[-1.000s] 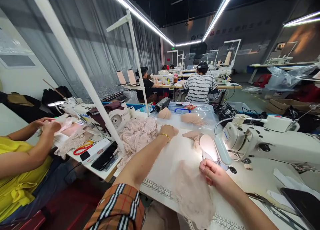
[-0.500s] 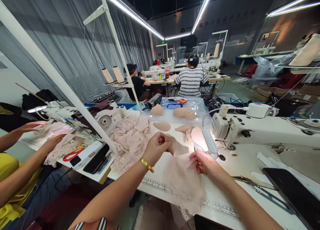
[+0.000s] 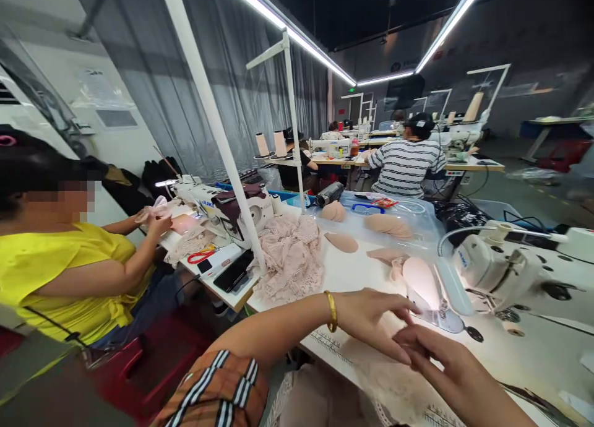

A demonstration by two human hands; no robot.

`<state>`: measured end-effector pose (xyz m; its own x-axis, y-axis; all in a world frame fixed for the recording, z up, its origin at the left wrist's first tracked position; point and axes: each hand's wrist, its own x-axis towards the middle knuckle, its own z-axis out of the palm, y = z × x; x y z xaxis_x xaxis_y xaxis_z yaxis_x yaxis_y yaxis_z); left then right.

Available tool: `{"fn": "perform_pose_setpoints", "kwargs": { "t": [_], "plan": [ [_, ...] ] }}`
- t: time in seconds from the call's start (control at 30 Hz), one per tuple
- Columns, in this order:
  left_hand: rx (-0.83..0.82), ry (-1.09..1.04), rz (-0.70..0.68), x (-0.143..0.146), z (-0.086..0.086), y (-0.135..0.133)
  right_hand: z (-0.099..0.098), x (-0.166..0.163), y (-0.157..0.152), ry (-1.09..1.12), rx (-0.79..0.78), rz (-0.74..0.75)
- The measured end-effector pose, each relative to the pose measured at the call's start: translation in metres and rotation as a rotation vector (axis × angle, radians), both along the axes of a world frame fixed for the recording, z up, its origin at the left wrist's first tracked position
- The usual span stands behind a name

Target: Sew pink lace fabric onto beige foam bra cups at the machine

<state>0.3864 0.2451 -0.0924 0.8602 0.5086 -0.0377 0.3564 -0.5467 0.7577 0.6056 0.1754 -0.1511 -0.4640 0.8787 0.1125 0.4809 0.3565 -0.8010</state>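
My left hand (image 3: 371, 320), with a gold bracelet at the wrist, reaches right over the table with fingers stretched and apart. Close against its fingertips is my right hand (image 3: 440, 360), its fingers bent together; whatever they pinch is hidden. Beneath both hands, thin beige lace-edged fabric (image 3: 394, 377) lies over the table's front edge and its printed ruler. Just beyond sit a pale moulded bra cup (image 3: 420, 278) under the machine lamp and a flat beige cup piece (image 3: 342, 241). A heap of beige lace garments (image 3: 290, 254) rests to the left.
A white sewing machine (image 3: 520, 266) stands at the right. Behind the table, a clear plastic box (image 3: 417, 219) carries stacked beige cups (image 3: 388, 224). A white thread-stand pole (image 3: 218, 117) rises at the left, beside a co-worker in yellow (image 3: 93, 272) at another machine.
My view has swung left, bringing the co-worker in yellow further in. My left hand has loosened from its pinch and stretched its fingers. Both hands have come together over the fabric.
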Motion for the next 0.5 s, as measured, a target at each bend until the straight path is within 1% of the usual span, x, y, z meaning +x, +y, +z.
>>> {"fn": "perform_pose_setpoints", "kwargs": {
  "t": [0.07, 0.1, 0.13, 0.17, 0.2, 0.27, 0.33, 0.37, 0.4, 0.43, 0.5],
  "plan": [
    [-0.104, 0.108, -0.118, 0.003, -0.003, 0.009, 0.004, 0.012, -0.002, -0.074, 0.139, 0.01],
    [-0.12, 0.131, -0.134, 0.003, -0.005, 0.012, 0.006, 0.019, -0.002, -0.104, 0.235, -0.009],
    [-0.095, 0.132, -0.123, 0.001, -0.007, 0.015, 0.007, 0.024, -0.003, -0.134, 0.349, -0.044],
    [-0.021, 0.115, -0.087, -0.002, -0.008, 0.017, 0.008, 0.028, -0.004, -0.168, 0.467, -0.095],
    [0.093, 0.093, -0.037, -0.005, -0.008, 0.019, 0.008, 0.03, -0.005, -0.201, 0.583, -0.159],
    [0.407, 0.064, 0.092, -0.011, -0.004, 0.021, 0.007, 0.025, -0.008, -0.26, 0.77, -0.297],
    [0.732, 0.089, 0.184, -0.017, -0.001, 0.023, 0.003, 0.013, -0.007, -0.265, 0.905, -0.396],
    [0.861, 0.127, 0.203, -0.019, 0.0, 0.024, 0.0, 0.006, -0.004, -0.256, 0.944, -0.42],
    [0.956, 0.181, 0.204, -0.021, -0.001, 0.024, -0.005, 0.001, 0.001, -0.254, 0.966, -0.423],
    [1.013, 0.242, 0.189, -0.022, -0.003, 0.024, -0.01, -0.002, 0.006, -0.265, 0.957, -0.414],
    [1.035, 0.349, 0.105, -0.02, -0.011, 0.024, -0.021, 0.0, 0.018, -0.311, 0.83, -0.319]
  ]
}}
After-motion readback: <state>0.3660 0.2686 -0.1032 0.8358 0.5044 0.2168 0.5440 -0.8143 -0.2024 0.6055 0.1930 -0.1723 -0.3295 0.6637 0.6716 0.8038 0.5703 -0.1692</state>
